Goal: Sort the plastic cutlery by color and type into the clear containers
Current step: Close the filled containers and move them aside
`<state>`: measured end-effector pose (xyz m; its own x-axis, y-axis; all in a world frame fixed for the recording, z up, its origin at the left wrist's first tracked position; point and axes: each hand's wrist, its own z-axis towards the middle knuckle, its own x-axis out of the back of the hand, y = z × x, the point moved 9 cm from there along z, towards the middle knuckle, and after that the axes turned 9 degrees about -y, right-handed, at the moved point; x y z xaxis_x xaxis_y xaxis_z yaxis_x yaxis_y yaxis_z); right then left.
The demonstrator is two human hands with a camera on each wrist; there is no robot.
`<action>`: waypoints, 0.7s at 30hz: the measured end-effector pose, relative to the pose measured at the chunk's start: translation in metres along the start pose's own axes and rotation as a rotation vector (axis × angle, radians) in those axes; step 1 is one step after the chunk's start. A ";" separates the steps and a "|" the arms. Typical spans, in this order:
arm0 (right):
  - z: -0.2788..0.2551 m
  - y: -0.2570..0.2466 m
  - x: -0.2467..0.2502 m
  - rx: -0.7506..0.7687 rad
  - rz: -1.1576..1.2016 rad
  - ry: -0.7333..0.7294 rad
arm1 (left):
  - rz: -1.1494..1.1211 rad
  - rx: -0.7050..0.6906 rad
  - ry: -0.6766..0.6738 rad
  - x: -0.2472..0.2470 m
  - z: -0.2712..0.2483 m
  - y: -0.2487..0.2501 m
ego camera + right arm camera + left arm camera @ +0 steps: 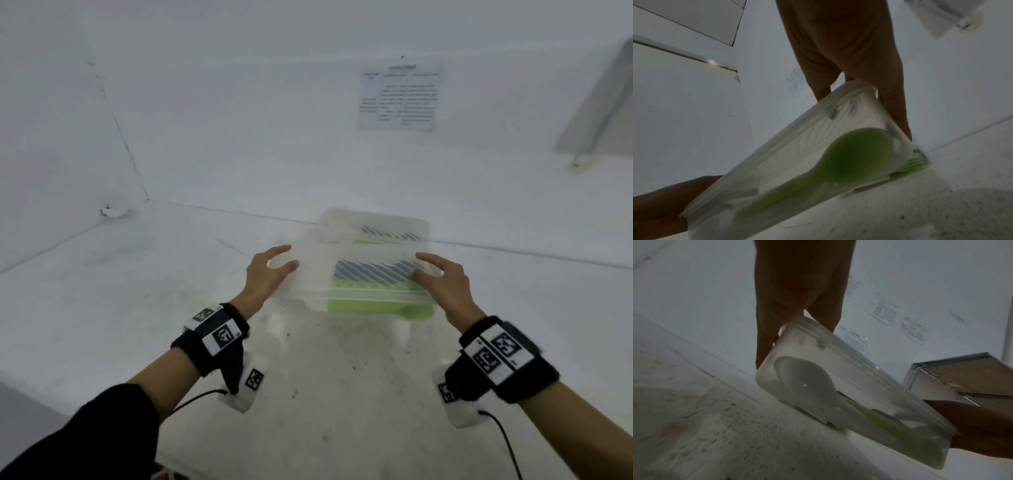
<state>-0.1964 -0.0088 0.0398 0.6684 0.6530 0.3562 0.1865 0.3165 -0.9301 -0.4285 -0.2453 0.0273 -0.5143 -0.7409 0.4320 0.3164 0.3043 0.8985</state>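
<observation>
The person's left hand (267, 274) grips the left end of a clear container (370, 291), fingers curled over its lid edge and thumb against the end wall. This container rests on another, and the 2 ends are held, probably to steady the stack while it is shifted. Inside, a white spoon (807, 379) lies toward the left and a green spoon (855, 154) toward the right, over green forks (914, 162) in the container below. The right hand (442, 277) clasps the right end likewise, fingers bent on the lid. A second stack (373, 226) stands just behind. All sit on a speckled white table (137, 308) in a white-walled corner, a printed notice (399, 97) taped behind.
</observation>
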 end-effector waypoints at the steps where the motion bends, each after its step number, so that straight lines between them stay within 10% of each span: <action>1: 0.003 0.002 0.002 -0.007 0.007 0.023 | -0.012 -0.012 -0.009 -0.002 0.009 0.001; 11: 0.048 0.008 0.019 -0.013 0.003 0.340 | -0.108 -0.094 -0.077 -0.023 0.109 0.012; 21: 0.129 0.023 0.004 -0.130 -0.083 0.278 | -0.156 -0.061 -0.091 -0.061 0.221 0.012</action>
<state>-0.2819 0.0897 0.0310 0.8151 0.4096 0.4097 0.3272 0.2580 -0.9090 -0.5700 -0.0641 0.0296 -0.6300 -0.7183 0.2952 0.2733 0.1507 0.9501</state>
